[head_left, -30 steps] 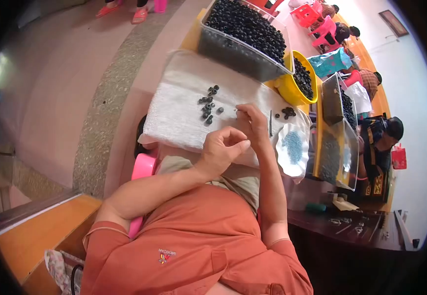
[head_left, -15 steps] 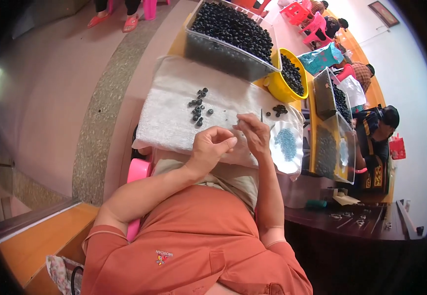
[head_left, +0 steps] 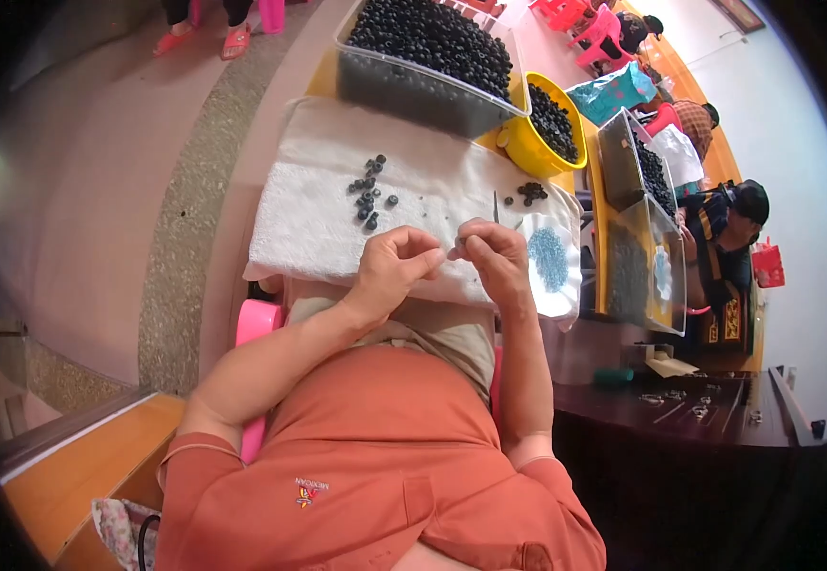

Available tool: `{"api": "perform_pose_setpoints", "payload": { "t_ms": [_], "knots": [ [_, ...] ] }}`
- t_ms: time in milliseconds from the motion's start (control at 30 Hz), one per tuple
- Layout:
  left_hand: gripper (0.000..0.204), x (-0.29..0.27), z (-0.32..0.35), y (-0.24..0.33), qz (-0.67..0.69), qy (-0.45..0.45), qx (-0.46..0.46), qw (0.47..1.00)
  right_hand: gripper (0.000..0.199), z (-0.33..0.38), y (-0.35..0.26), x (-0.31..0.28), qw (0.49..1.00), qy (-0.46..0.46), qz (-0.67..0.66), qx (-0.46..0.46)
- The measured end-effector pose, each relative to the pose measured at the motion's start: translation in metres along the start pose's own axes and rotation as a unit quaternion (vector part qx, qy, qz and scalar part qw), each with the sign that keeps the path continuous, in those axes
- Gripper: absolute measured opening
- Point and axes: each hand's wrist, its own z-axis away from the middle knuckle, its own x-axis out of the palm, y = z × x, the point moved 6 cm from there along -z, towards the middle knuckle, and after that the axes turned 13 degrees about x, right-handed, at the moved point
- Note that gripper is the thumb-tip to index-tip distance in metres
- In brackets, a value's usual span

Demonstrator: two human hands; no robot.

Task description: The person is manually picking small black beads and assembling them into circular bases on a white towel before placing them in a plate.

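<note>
Over the white towel (head_left: 318, 224), my left hand (head_left: 392, 271) is closed in a pinch, thumb against forefinger. Whatever lies between those fingertips is too small to tell. Facing it closely, my right hand (head_left: 497, 262) also pinches, with a small dark spot at its fingertips that I cannot make out. Loose small black round pieces (head_left: 366, 200) are scattered on the towel beyond my left hand. A smaller cluster of black pieces (head_left: 531, 193) sits past my right hand, near a thin dark tool (head_left: 495, 206). Right of that hand, a white scalloped dish (head_left: 564, 300) holds tiny blue-grey pieces (head_left: 548, 262).
Beyond the towel stand a large clear bin (head_left: 404, 81) and a yellow bucket (head_left: 523, 147), both filled with black pieces. More clear bins (head_left: 666, 295) line the right side, where a person (head_left: 727, 233) sits. A pink stool (head_left: 259, 322) shows at my left.
My two hands have come closer together, fingertips now almost meeting. The right hand has turned its fingers down and inward. The whole view has shifted slightly.
</note>
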Motion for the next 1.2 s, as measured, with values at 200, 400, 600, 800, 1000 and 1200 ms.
{"api": "perform_pose_setpoints", "payload": {
  "t_ms": [200,400,600,800,1000,1200],
  "knots": [
    [0.015,0.01,0.0,0.002,0.008,-0.06,-0.004,0.998,0.013,0.008,-0.007,0.008,0.995,-0.084,0.05,0.034],
    [0.015,0.013,0.002,-0.001,0.028,-0.119,-0.032,0.992,0.016,0.014,-0.005,0.004,0.99,-0.103,0.03,0.094],
    [0.012,0.016,0.002,-0.003,0.043,-0.128,-0.043,0.99,0.016,0.017,-0.005,0.003,0.985,-0.124,0.039,0.111],
    [0.015,0.016,0.002,-0.001,0.044,-0.129,-0.039,0.99,0.015,0.015,-0.006,0.007,0.979,-0.147,0.078,0.115],
    [0.018,0.017,0.003,-0.001,0.04,-0.124,-0.036,0.991,0.017,0.018,0.0,0.011,0.975,-0.154,0.018,0.157],
    [0.018,0.015,0.005,-0.003,0.024,-0.114,-0.028,0.993,0.02,0.023,0.006,0.016,0.968,-0.158,-0.043,0.19]
  ]
}}
